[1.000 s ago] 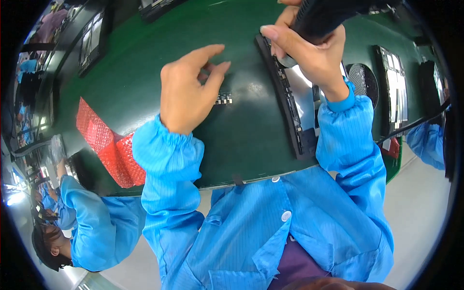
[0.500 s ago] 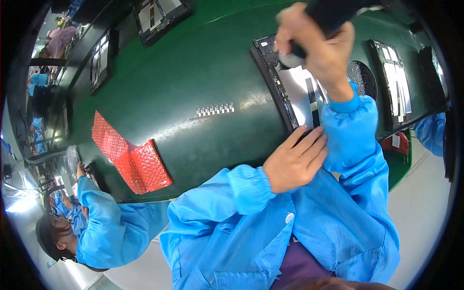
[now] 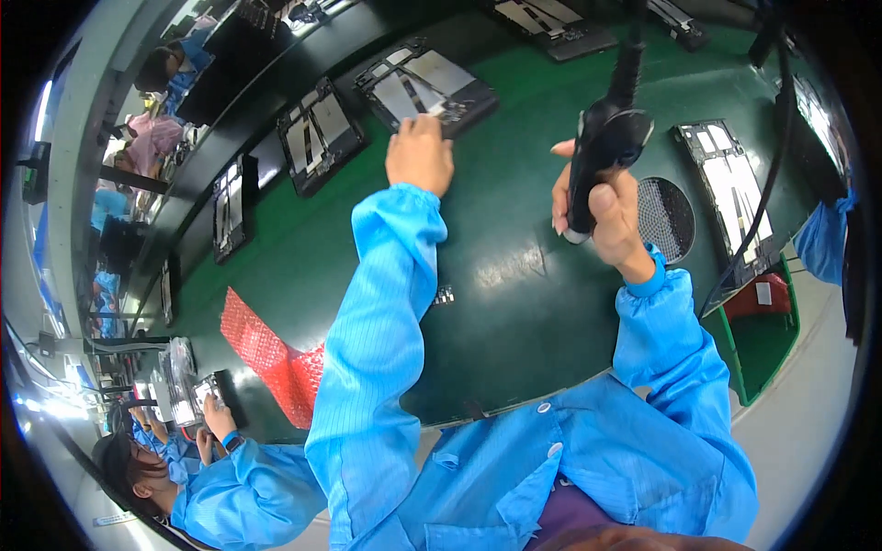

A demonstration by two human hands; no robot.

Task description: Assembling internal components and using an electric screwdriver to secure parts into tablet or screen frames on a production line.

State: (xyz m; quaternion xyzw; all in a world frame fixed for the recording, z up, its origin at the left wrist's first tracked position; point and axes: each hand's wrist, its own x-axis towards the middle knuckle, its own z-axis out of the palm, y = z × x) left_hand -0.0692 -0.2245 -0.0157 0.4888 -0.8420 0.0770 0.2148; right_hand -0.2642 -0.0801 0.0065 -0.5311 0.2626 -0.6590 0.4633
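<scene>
My left hand is stretched out to the far side of the green bench, fingers bent together at the near edge of an opened tablet. Its black frame surrounds silvery battery cells and dark ribbon strips. In my right hand is a black electric screwdriver, raised over the bench, its cable running up from the top. The grey lower end of the tool touches nothing that I can see. A small strip of black-and-white pieces lies by my left sleeve, which hides part of it.
More opened tablets lie along the back, such as one at the left, and another rests at the right. Right of my right hand sits a round dish of tiny parts. Red bubble wrap lies left. A co-worker sits at the left.
The opened tablet that lay before me is now at the far side, with my left hand stretched after it. My right hand has drawn the screwdriver back toward me. The view has shifted.
</scene>
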